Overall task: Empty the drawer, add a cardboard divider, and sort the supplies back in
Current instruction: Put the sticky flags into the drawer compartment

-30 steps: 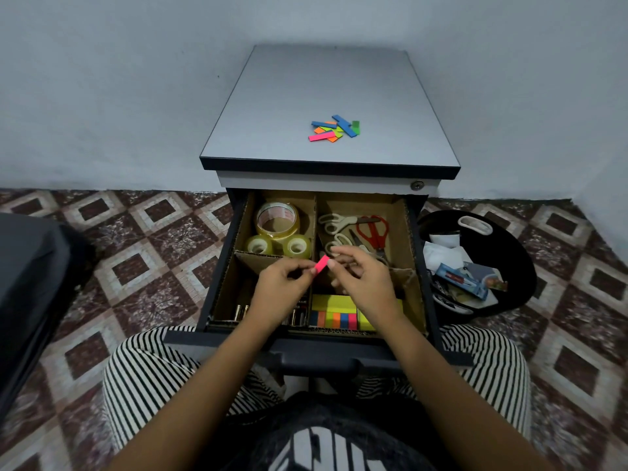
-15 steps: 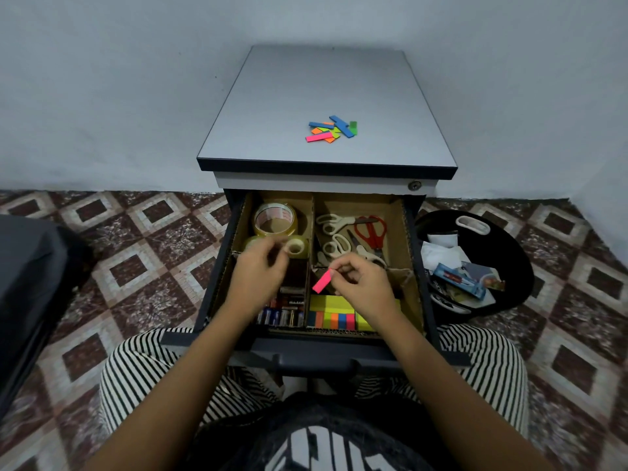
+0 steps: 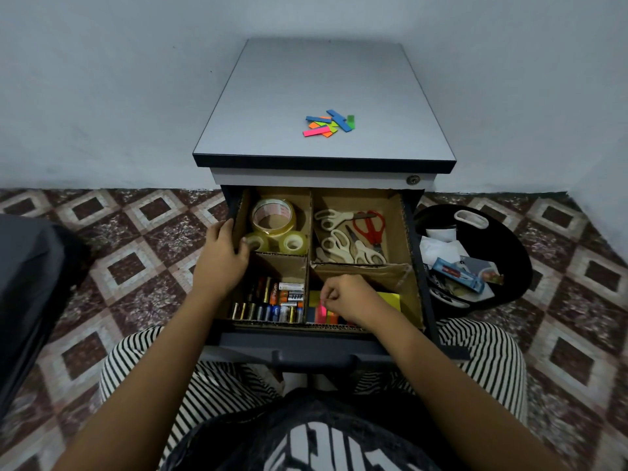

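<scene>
Drawer (image 3: 429, 294) open, access from above only. Cardboard divider (image 3: 308, 246) splits it in four.

- Far-left cell: tape rolls (image 3: 274, 226) fill it; left hand (image 3: 222, 263) over its left wall.
- Far-right cell: scissors (image 3: 353, 236) crowd floor.
- Near-left cell: batteries (image 3: 272, 300) along front, bare cardboard behind.
- Near-right cell: right hand (image 3: 350, 297) covers sticky notes (image 3: 390, 300).
- Cabinet top (image 3: 323, 83) mostly free; flag pile (image 3: 329, 123) near front.
- Black bin (image 3: 509, 253) blocks right side.

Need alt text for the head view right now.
Right hand lowers into the drawer's front-right compartment of sticky notes; left hand grips the cardboard divider beside tape rolls. Loose colored flags lie atop the cabinet.
</scene>
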{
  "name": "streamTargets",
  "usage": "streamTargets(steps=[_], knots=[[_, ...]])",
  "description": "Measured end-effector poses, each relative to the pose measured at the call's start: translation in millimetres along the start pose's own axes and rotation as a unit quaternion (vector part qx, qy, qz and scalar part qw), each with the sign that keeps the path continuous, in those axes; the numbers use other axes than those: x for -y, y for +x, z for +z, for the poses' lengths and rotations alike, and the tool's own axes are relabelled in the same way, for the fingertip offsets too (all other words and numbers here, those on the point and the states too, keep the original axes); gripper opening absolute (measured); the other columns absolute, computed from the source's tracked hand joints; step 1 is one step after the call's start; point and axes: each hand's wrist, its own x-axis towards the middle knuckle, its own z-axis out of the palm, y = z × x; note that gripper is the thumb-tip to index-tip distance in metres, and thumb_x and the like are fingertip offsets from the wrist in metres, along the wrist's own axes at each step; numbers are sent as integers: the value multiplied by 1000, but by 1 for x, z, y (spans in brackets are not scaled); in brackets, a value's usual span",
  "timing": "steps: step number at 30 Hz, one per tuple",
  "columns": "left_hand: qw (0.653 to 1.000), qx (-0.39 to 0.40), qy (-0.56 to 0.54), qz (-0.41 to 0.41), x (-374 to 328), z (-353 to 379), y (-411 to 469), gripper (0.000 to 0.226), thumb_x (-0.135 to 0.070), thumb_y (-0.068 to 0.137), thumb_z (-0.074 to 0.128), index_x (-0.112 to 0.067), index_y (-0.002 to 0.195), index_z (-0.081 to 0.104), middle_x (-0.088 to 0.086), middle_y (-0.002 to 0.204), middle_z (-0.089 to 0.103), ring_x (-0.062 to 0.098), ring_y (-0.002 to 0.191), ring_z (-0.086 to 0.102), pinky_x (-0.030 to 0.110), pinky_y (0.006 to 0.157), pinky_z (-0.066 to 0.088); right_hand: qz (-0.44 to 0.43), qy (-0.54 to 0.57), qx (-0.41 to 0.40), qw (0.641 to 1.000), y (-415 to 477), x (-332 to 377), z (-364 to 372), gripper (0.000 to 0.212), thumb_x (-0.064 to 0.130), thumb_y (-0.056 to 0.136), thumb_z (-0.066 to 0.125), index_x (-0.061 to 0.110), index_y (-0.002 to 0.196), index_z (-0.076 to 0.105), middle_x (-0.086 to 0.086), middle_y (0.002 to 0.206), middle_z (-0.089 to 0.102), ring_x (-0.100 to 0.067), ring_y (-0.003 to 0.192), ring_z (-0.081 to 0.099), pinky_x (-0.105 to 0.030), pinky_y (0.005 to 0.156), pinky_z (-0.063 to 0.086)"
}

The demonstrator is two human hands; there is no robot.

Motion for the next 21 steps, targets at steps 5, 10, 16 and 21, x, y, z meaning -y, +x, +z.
streamTargets(steps=[5,10,16,21], knots=[[1000,-3,18,5,0,0,-2,52,-29,98,44,-9,144,32,11,149,28,30,126,44,42,97,43,0,-44,-5,999,5,-1,-1,12,15,85,62,13,91,73,-5,96,70,-18,90,63,-23,74,46],[1000,-2,15,6,4,1,0,50,-30,97,44,-11,143,34,10,148,30,29,124,45,41,94,44,-11,-78,2,997,7,-1,2,10,18,83,63,16,87,72,-5,92,70,-21,88,64,-31,77,53],[1000,-2,10,4,3,1,-1,50,-30,97,44,-11,143,34,10,148,30,29,124,46,39,95,43,-6,-71,-2,997,5,-3,0,13,21,87,61,16,90,73,-5,95,70,-20,89,63,-30,75,50],[1000,-3,11,6,3,1,-1,51,-30,98,44,-11,143,34,11,148,30,29,124,46,39,96,43,13,-37,31,999,3,-5,-2,16,19,83,65,16,98,70,-2,100,67,-18,90,62,-29,78,50]])
